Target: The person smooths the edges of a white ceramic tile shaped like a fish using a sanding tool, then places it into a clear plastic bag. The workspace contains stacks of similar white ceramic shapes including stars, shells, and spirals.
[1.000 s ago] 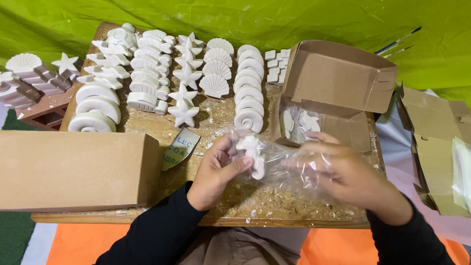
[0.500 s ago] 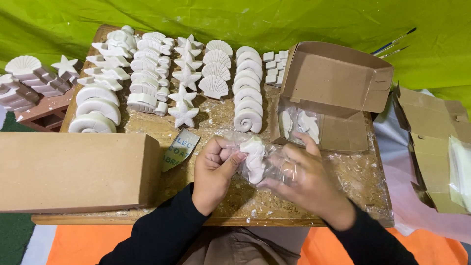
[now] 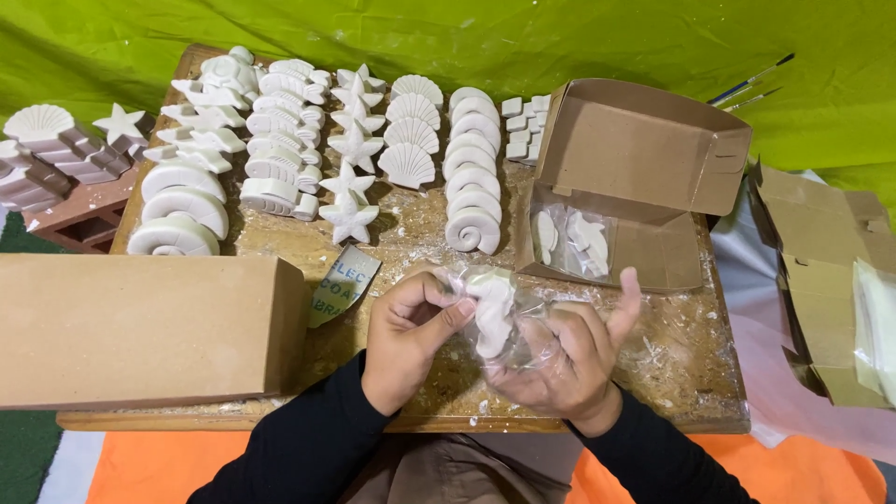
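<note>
While the left hand [image 3: 408, 334] is pinching the clear bag [image 3: 509, 322] at its top edge w/ thumb and forefinger, the right hand [image 3: 560, 359] is cupping it from below, fingers curled round the film and forefinger sticking up free, w/ a white cast [image 3: 492, 308] sitting inside, just above the board [image 3: 691, 373]. The cast is looking like plaster, so prob. stiff, brittle and fairly light, while the film is looking thin and slippery; I'm judging it safest supporting the cast's thick middle thru the bag, not its thin tips. Beyond the hands, more casts are lying in rows [image 3: 471, 168] and an open box [image 3: 644, 177] is holding bagged ones.
</note>
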